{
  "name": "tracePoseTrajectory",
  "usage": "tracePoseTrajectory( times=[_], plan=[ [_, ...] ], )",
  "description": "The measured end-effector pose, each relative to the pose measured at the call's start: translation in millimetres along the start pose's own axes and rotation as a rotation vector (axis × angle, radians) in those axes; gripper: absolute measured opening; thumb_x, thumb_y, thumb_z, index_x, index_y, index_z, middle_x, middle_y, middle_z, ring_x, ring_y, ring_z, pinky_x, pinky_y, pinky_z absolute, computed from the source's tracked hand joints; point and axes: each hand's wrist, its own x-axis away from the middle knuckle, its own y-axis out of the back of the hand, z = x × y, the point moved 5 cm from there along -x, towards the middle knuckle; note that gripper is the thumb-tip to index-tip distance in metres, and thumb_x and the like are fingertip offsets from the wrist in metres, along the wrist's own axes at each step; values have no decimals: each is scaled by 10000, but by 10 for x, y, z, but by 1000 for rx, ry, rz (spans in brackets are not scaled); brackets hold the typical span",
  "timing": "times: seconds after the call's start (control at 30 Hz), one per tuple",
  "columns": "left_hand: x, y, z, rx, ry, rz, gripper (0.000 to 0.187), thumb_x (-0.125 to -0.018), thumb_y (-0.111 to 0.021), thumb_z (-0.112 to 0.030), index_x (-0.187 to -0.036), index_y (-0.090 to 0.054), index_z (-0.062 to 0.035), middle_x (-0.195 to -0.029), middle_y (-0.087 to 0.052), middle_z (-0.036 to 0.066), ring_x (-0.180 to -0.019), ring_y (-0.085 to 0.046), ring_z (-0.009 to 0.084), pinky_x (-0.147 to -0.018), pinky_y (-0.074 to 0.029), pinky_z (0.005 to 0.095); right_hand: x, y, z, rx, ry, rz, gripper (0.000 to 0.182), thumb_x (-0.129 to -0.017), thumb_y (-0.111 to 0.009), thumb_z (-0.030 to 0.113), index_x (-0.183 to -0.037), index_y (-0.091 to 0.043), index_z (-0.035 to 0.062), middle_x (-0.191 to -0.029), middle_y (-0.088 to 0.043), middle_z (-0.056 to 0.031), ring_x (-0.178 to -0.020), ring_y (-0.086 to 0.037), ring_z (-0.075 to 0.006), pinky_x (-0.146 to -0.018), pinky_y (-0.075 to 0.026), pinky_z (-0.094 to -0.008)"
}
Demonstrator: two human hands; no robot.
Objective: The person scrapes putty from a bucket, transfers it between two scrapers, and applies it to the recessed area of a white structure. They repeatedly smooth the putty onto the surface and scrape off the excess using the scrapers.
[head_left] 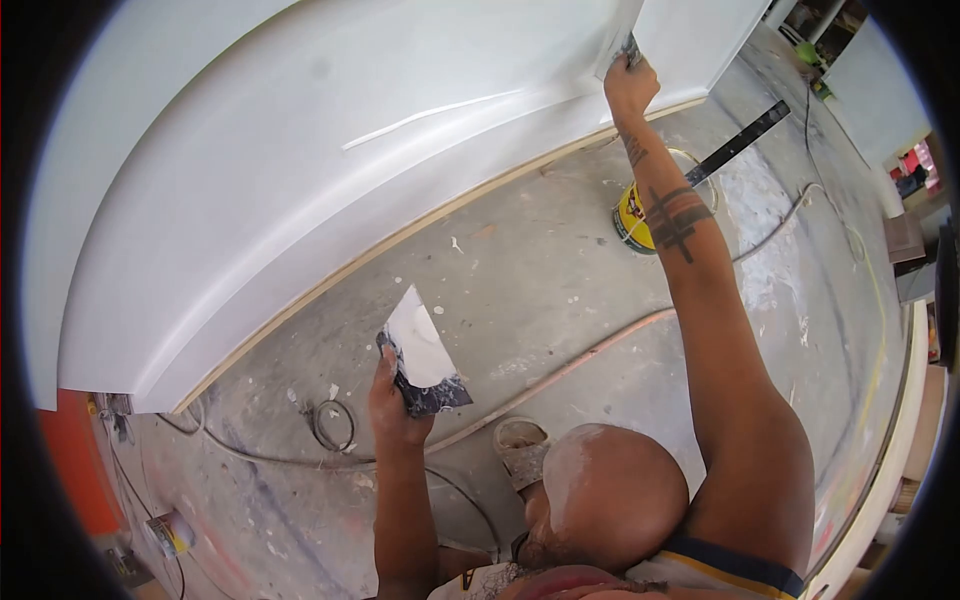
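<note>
My left hand (392, 405) is closed round a broad, dark putty knife (440, 397). A thick layer of white filler (416, 338) covers much of its blade. Far up and to the right, my right hand (631, 88) grips a second putty knife (628, 50) against the white wall panel (450, 60), beside an upright corner. Most of that tool is hidden by the fingers. A raised white line (430, 118) runs along the panel left of my right hand.
A yellow and black bucket (632, 218) stands on the concrete floor (500, 270) beside my right forearm, with a long black bar (745, 142) rising from it. Hoses and cables (590, 352) cross the floor. My bent knee (620, 490) is below, and an orange panel (75, 460) stands at left.
</note>
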Motion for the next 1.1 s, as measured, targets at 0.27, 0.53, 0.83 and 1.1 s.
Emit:
tracePoseTrajectory(
  times=[0.27,0.53,0.83,1.1],
  plan=[
    [20,67,-3,-38,-5,-28,451,-1046,-421,-276,-1396,-433,9,-1311,-588,145,-1165,-608,275,-993,-494,419,-124,-267,16,6,5,-88,190,-845,-591,112,-883,-680,-52,-846,-694,-267,-819,-679,-449,-788,-533,-495],
    [64,251,-33,-4,19,-36,440,-1043,-429,-275,-1393,-438,-9,-1315,-587,132,-1183,-595,270,-1005,-481,416,303,-294,399,22,78,-52,163,-830,-588,88,-856,-664,-54,-769,-674,-270,-741,-664,-460,-759,-520,-504],
    [126,292,-179,81,33,-16,414,-1044,-442,-277,-1355,-477,-7,-1243,-630,123,-1089,-647,242,-917,-542,394,1461,-396,1461,-195,200,109,155,-816,-595,64,-886,-667,-55,-689,-643,-249,-666,-649,-432,-638,-510,-484],
    [86,575,-407,134,-3,-195,315,-1017,-503,-266,-1238,-574,-54,-1082,-694,76,-908,-700,177,-707,-588,310,2657,-522,2541,-323,386,259,413,-714,-594,-55,-1125,-576,-98,-815,-641,-284,-746,-630,-427,-659,-523,-495]
  ],
)
